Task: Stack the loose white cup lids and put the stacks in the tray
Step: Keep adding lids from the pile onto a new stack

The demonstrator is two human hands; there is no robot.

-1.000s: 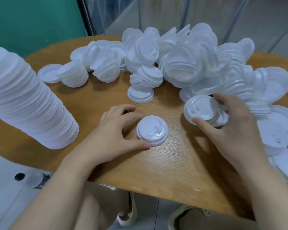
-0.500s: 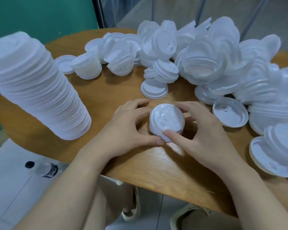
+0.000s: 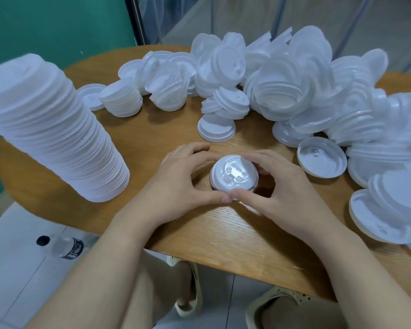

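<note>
White cup lids [image 3: 233, 177] — a short stack of them, top side up — sit near the front edge of the round wooden table [image 3: 223, 229], and I have both hands cupped around it. My left hand [image 3: 176, 179] curls around the stack's left side, thumb tip at the near rim; my right hand [image 3: 292, 186] mirrors it on the right, its thumb meeting the left one at the front. Both grip the small stack, squaring it up.

I judge the step in hand to be seating a lid onto this short stack and aligning the edges. A tall finished stack [image 3: 50, 129] leans at the left of the table. A big loose heap of lids [image 3: 294, 91] fills the far and right side, and one lid lies upside down [image 3: 322, 157] just right of my right hand.

No tray is in view (it may be outside the frame), so delivery looks well off. The next move, I think, calls for freeing one hand to fetch another lid — the upturned one is nearest but would need flipping — while the other steadies the stack.
</note>
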